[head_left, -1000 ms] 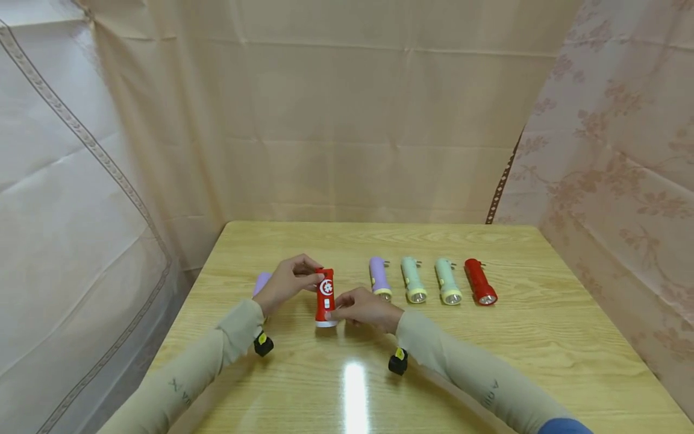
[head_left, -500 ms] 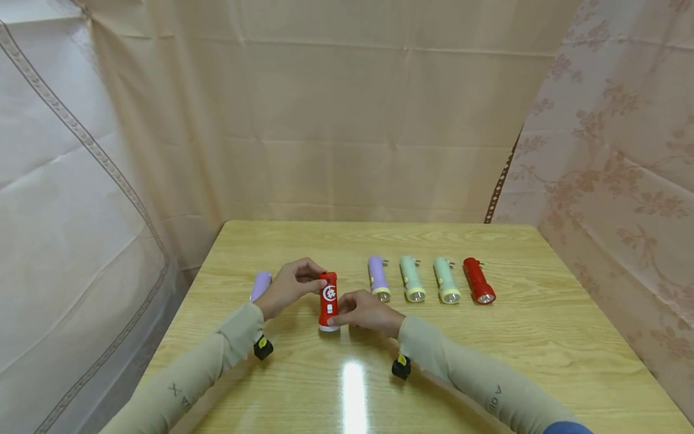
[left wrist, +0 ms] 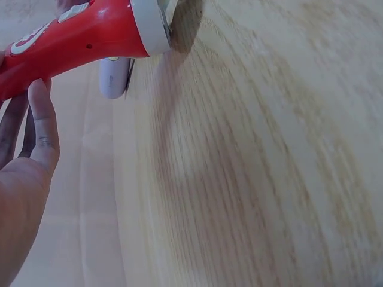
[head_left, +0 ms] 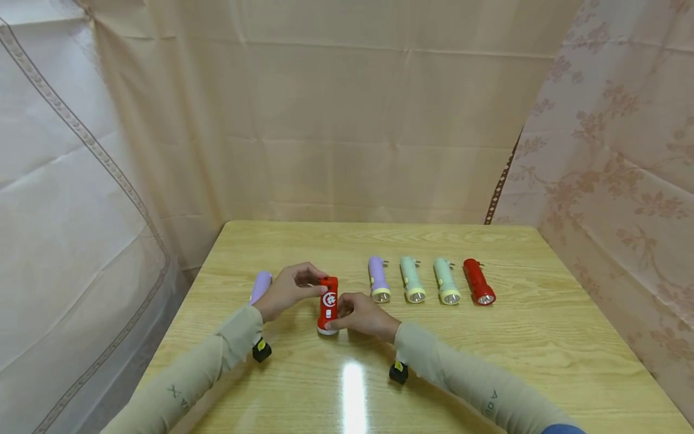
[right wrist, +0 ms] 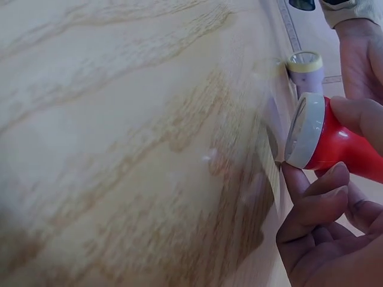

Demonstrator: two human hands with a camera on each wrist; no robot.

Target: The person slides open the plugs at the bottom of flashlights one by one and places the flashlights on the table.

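Observation:
A red flashlight (head_left: 328, 306) with a white rim, a white switch and a white round emblem is held between both hands near the table's middle. My left hand (head_left: 285, 293) pinches its tail end; in the left wrist view the fingers (left wrist: 43, 116) press against the red body. At the head end my right hand (head_left: 367, 314) grips, thumb on top and fingers beneath, as the right wrist view shows beside the white rim (right wrist: 307, 130). The head is tipped down toward the near side, close over the tabletop. Left of my left hand lies a purple flashlight (head_left: 262, 284), partly hidden by that hand.
To the right, a row of flashlights lies on the wooden table (head_left: 515, 361): one purple (head_left: 378, 276), two mint green (head_left: 412, 277) with yellow rims, and one red (head_left: 478, 280). Beige curtains (head_left: 347, 120) hang behind and at both sides. A glare streak shows on the near tabletop.
Both hands have brought the red flashlight slightly nearer and lower, and a little to the right. Their grip on it looks the same, and the flashlights in the row have stayed put.

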